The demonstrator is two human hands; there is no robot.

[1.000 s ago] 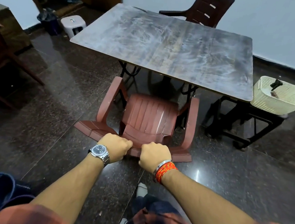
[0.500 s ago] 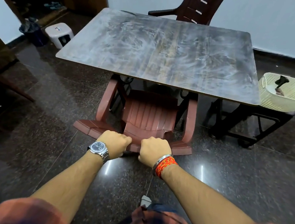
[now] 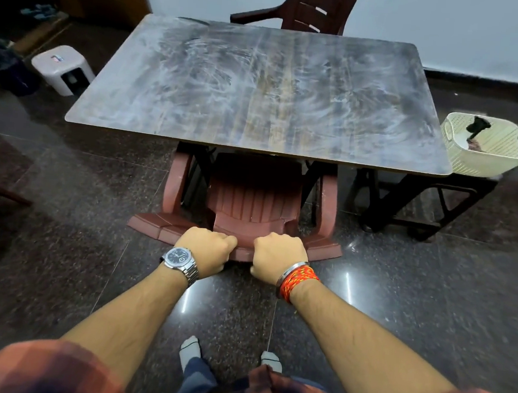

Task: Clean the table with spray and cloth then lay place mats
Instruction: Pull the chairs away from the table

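Both my hands, left hand (image 3: 207,248) and right hand (image 3: 277,256), grip the back of the red chair (image 3: 254,196), its seat partly under the streaked worktop (image 3: 260,88). Chair-shifting step, I judge; next I need spray and cloth, perhaps in the basket (image 3: 487,155) beside it.

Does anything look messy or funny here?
Yes. The table has whitish, swirly streaks smeared over almost its whole top, so it looks dirty. Nothing looks spilled or broken. The red chair sits straight, partly under the table, with the left hand and right hand gripping its backrest.
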